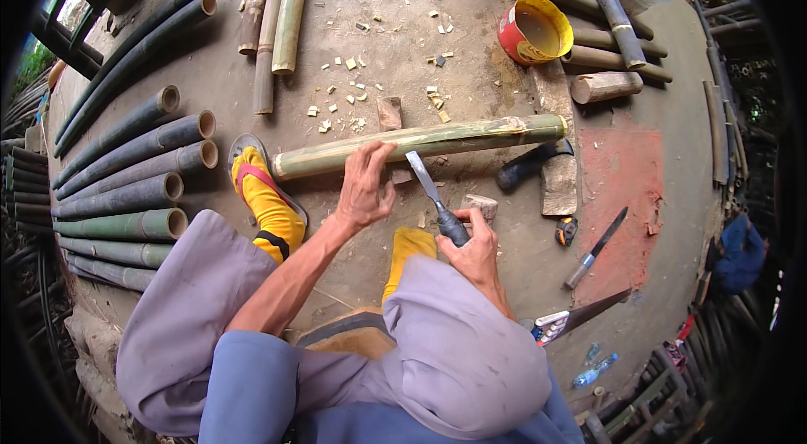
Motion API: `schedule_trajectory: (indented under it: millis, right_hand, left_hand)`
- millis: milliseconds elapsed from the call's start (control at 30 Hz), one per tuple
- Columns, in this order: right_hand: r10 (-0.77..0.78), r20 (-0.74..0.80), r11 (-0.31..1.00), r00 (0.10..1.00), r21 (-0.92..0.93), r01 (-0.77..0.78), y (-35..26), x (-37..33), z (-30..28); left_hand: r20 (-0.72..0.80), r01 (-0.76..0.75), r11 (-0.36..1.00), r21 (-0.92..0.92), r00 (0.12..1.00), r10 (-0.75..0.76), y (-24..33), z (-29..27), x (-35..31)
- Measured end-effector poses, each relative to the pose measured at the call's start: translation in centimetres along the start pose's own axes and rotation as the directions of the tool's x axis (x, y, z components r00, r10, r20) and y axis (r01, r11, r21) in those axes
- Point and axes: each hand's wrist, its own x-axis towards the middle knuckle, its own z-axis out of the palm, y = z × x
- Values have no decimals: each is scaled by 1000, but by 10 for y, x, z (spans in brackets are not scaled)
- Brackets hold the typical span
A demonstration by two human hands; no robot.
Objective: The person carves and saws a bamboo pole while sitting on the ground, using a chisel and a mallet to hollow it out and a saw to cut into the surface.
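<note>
A green bamboo pole (420, 140) lies crosswise in front of me, its left end by my foot in a yellow sock and sandal. Its right end rests across a wooden board (556, 183). My left hand (367, 183) is at the pole's near side with fingers apart and nothing in it. In my right hand (473, 251) is a chisel (427, 182), gripped by its dark handle, the flat metal blade pointing up toward the pole. Just right of that hand stands a small wood block (479, 207). A dark mallet-like tool (534, 165) lies below the pole's right end.
Several bamboo poles (134, 192) lie stacked at the left, more at the top and upper right. A red-yellow bucket (535, 30) with murky liquid stands upper right. At right lie a knife (597, 246), a tape measure (566, 230) and a handsaw (588, 311). Wood chips dot the ground.
</note>
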Motion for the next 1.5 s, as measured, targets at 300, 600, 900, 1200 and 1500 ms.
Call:
schedule_trajectory:
  millis: [300, 600, 900, 1200, 1500]
  right_hand:
    - [-124, 18, 990, 992, -60, 125, -12, 15, 7]
    - [-11, 175, 979, 984, -198, 46, -47, 53, -24]
    - [325, -293, 925, 899, -98, -366, 66, -41, -4]
    - [230, -101, 943, 968, 268, -196, 33, -68, -40]
    - [-330, -811, 884, 483, -87, 460, -131, 5, -160]
  left_hand:
    - [21, -135, 985, -103, 990, 138, 41, 20, -35]
    - [84, -287, 928, -236, 946, 314, 43, 48, 27]
    - [-33, -41, 954, -297, 999, 32, 48, 57, 73]
    - [-101, 53, 964, -262, 992, -82, 39, 66, 85]
    - [-102, 92, 961, -261, 987, -122, 47, 70, 98]
